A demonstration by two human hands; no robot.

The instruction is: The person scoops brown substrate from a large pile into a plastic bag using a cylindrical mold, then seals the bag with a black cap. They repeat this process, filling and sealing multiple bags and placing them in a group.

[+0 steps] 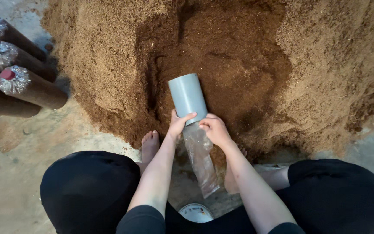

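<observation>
1. The person squats at the edge of a big sawdust heap point(247, 56), holding one grey pipe point(188, 98) with a clear bag point(201, 160) pulled over its near end.
2. The left hand point(178, 125) has its fingers wrapped round the pipe's lower end, pinching the bag's mouth against it. The right hand point(214, 128) is curled on the other side, gripping the same rim.
3. The pipe lies tilted, its far mouth resting on the dark, scooped part of the heap; the bag trails back between the knees.
4. The pipe looks stiff and light, probably smooth enough to slip, so the rim where bag and pipe overlap seems the sensible hold. The bag looks thin, limp and easy to tear.
5. Count: one pipe, one empty bag, four filled bags point(27, 86) with red caps stacked at the left, one white tub point(196, 213) by the legs.
</observation>
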